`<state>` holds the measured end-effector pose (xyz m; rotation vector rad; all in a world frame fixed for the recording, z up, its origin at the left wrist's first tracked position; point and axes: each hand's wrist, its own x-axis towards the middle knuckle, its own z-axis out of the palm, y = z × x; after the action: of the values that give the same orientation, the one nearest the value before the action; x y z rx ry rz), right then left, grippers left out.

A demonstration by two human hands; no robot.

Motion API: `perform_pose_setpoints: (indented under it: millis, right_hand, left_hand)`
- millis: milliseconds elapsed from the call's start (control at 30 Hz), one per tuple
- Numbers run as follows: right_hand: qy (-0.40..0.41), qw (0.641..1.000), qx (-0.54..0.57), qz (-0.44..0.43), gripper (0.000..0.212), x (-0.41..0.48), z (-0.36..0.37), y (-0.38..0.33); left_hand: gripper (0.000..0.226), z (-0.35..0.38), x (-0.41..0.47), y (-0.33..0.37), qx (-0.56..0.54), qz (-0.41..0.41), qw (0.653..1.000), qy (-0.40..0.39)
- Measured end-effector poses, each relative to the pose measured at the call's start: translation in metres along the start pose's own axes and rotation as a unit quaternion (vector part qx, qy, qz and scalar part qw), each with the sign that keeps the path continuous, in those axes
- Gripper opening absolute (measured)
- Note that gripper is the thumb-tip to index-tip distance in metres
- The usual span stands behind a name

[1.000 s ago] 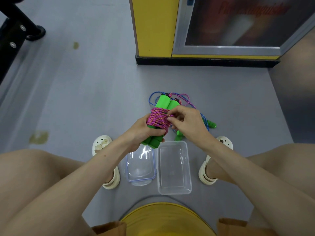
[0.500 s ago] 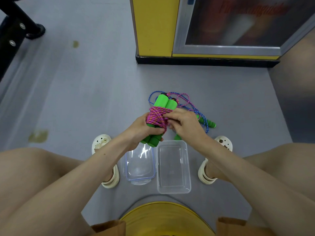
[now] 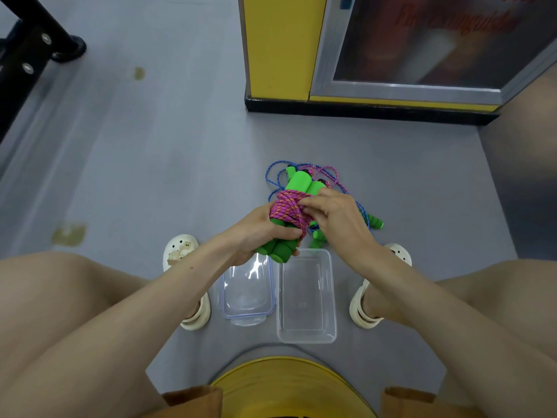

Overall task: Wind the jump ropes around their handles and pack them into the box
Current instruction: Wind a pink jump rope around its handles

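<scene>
The fingers (image 3: 284, 234) of the left hand (image 3: 256, 236) are curled round the lower half of a pair of green foam handles (image 3: 297, 184), gripping them side by side in the air just above the far end of the clear box (image 3: 307, 337). The handles tilt up and away from the box. A pink rope (image 3: 287, 211) is wound in a thick band around their middle. The right hand (image 3: 336, 217) meets the bundle from the box's right side, and its fingertips (image 3: 304, 203) are bent onto the coils, pinching the pink rope at the upper edge of the band. The box stands open on the grey floor, with its lid (image 3: 248, 292) lying flat just beside its left wall. Beyond the box's far end a blue rope (image 3: 272, 175) lies loose on the floor, mixed with a pink strand, and one of its green handles (image 3: 375, 222) lies past the box's far right corner.
</scene>
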<state>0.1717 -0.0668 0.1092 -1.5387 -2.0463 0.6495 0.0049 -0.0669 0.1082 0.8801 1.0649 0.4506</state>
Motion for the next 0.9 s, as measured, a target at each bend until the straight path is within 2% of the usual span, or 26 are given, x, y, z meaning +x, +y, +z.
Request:
perform_pose_setpoints:
  millis: [133, 300, 400, 600, 800, 900]
  right_hand:
    - [-0.058, 0.997, 0.031, 0.049, 0.017, 0.008, -0.008, -0.001]
    - [-0.012, 0.995, 0.044, 0.091, 0.018, 0.003, -0.007, -0.002]
    - [0.002, 0.991, 0.024, 0.129, 0.039, 0.006, -0.013, 0.001]
    - [-0.065, 0.987, -0.056, 0.137, 0.033, 0.002, -0.008, 0.002]
    - [-0.082, 0.981, 0.051, 0.167, 0.029, -0.001, -0.008, -0.001]
    - [-0.080, 0.980, 0.050, 0.173, 0.026, -0.002, -0.005, -0.001]
  left_hand:
    - [0.038, -0.003, -0.002, -0.002, 0.020, -0.024, 0.999, -0.017]
    - [0.035, -0.004, -0.005, 0.000, 0.035, -0.026, 0.999, -0.022]
    - [0.034, -0.005, -0.005, 0.001, 0.046, -0.029, 0.998, -0.028]
    - [0.038, -0.005, -0.008, -0.002, 0.066, -0.036, 0.997, -0.016]
    - [0.033, -0.006, -0.013, 0.000, 0.064, -0.024, 0.998, -0.011]
    - [0.037, -0.007, -0.014, -0.001, 0.068, -0.025, 0.997, -0.013]
